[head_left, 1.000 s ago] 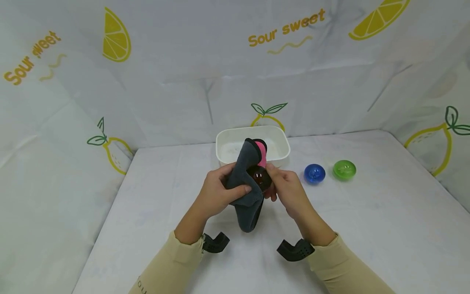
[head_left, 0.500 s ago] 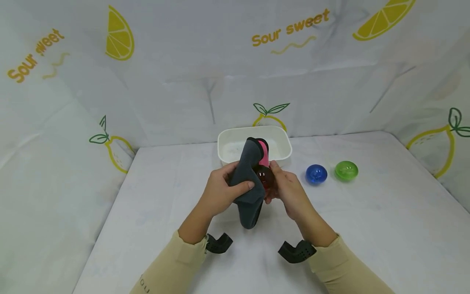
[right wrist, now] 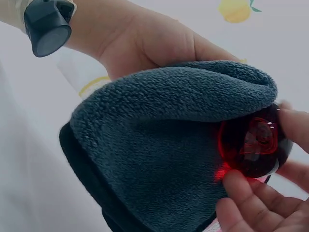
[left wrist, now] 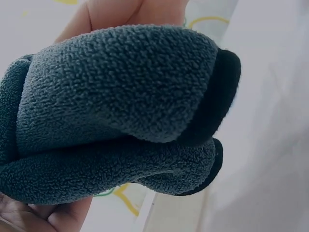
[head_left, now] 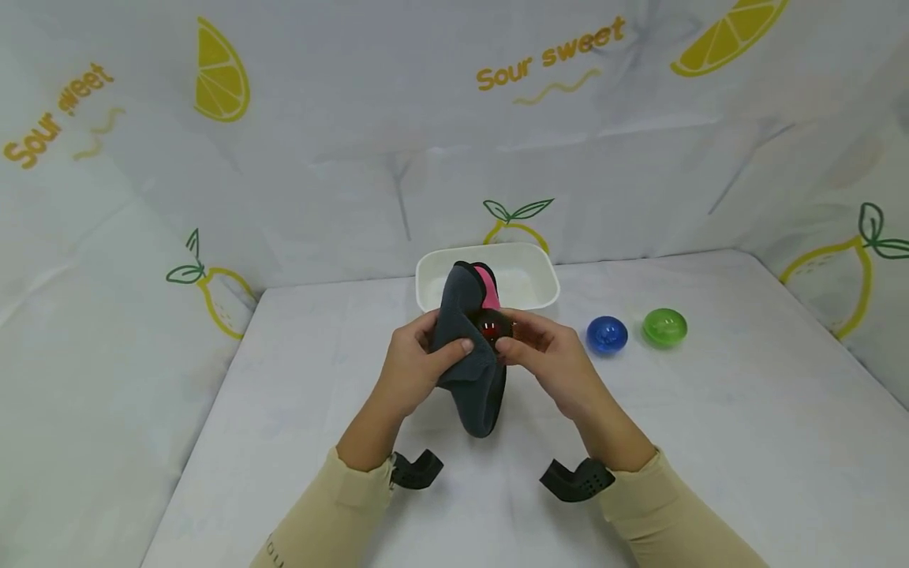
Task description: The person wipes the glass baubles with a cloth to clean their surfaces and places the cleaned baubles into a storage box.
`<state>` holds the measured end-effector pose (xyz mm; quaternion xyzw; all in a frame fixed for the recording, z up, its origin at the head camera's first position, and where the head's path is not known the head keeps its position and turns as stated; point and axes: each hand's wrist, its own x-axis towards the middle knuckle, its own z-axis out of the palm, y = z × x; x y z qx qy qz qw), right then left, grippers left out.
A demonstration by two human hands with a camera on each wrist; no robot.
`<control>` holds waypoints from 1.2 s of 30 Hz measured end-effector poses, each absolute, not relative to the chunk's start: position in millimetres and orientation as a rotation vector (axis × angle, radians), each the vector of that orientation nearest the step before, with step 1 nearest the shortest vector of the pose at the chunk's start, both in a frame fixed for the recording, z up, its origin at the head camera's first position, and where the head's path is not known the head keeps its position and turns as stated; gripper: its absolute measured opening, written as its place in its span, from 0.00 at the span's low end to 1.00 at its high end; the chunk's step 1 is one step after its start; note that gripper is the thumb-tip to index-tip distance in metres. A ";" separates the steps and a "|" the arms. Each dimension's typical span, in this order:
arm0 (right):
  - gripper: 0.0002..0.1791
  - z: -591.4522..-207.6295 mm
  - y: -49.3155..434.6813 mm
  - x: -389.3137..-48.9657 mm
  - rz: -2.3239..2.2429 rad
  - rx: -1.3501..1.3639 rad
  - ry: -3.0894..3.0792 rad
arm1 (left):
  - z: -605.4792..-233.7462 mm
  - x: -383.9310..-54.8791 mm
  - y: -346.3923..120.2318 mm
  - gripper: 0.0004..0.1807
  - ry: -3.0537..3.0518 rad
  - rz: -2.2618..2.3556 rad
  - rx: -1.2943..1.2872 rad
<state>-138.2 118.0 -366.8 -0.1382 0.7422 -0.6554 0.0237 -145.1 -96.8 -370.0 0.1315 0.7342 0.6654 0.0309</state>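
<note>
The left hand (head_left: pixel 415 359) grips a folded grey-blue cloth (head_left: pixel 469 383), thumb on top, while the right hand (head_left: pixel 561 359) pinches a dark red ball (head_left: pixel 492 325) with thumb and fingers. The ball lies between the two hands, against the cloth's right side and partly under its fold, so the right hand is nearer to it. The cloth's long axis runs roughly from the table's (head_left: pixel 305 379) far edge towards the person, its pink face (head_left: pixel 488 290) showing beyond the ball. Behind the cloth, a white basin (head_left: pixel 525 285) stands near the middle of the far edge. Right of the hands, a blue ball (head_left: pixel 607 335) sits just beside a green ball (head_left: pixel 665 327), the green one nearer the right edge.
</note>
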 end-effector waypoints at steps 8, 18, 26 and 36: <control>0.31 -363.8 122.0 -135.6 -1.880 -0.641 2.573 | -368.7 -144.2 -97.1 0.25 2.221 2.040 0.377; 0.34 -362.8 117.1 -131.3 -1.418 -0.873 3.003 | -367.1 -140.9 -93.6 0.27 2.313 2.002 0.370; 0.38 -365.3 113.8 -131.6 -1.195 -0.895 3.165 | -364.4 -138.6 -86.8 0.29 2.435 1.896 0.376; 0.36 -366.3 114.6 -132.4 -1.241 -0.902 3.163 | -364.1 -137.6 -89.2 0.27 2.432 1.893 0.415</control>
